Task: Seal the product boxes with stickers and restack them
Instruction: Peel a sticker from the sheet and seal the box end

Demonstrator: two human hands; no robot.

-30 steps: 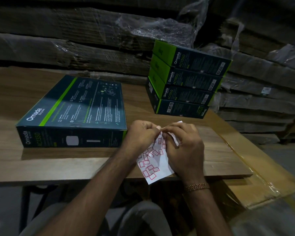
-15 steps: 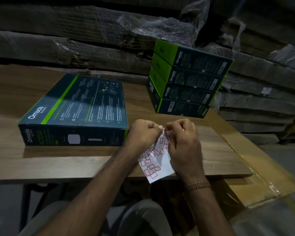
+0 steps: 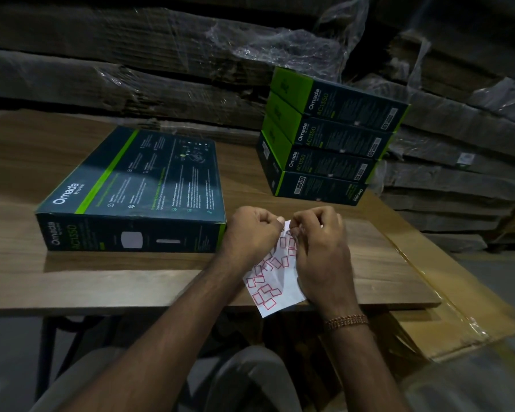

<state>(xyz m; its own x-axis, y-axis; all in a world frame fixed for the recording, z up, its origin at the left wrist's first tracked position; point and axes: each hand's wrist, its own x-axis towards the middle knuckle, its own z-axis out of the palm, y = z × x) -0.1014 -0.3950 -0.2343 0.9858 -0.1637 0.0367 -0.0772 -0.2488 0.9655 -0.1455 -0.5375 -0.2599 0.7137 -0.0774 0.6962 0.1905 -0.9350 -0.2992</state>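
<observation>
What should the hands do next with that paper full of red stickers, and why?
Probably peel one sticker free. Both hands pinch the top edge of the sticker sheet, and the lone box lies right beside them on the table, apart from the stack, likely waiting for its seal.

Five product boxes: four in the stack (image 3: 324, 138), one lying alone (image 3: 137, 185). One sticker sheet (image 3: 272, 278). Two hands hold it.
</observation>
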